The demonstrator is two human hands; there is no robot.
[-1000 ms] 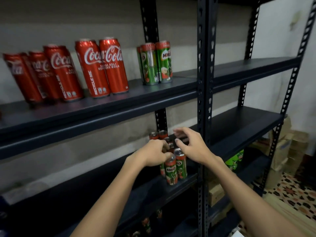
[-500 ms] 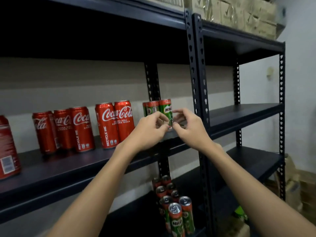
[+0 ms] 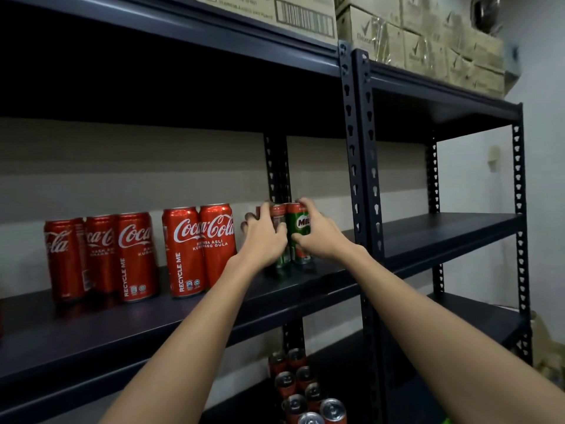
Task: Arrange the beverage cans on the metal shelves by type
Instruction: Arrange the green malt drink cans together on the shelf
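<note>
Green Milo cans [image 3: 301,223] stand on the middle metal shelf [image 3: 305,293] beside the upright post. My left hand [image 3: 264,237] curls round the left cans of that group. My right hand [image 3: 318,237] grips the rightmost Milo can from its right side. Several red Coca-Cola cans [image 3: 200,249] stand in a row to the left on the same shelf. More Milo cans [image 3: 301,390] stand in a line on the shelf below.
A dark slotted post [image 3: 360,179] rises just right of my hands. The neighbouring shelf bay [image 3: 443,234] lies to the right. Cardboard boxes [image 3: 419,41] sit on the top shelf. A pale wall runs behind the shelves.
My hands rose from the lower shelf's Milo cans to the middle shelf, and now both close round the Milo cans there. The camera tilted upward.
</note>
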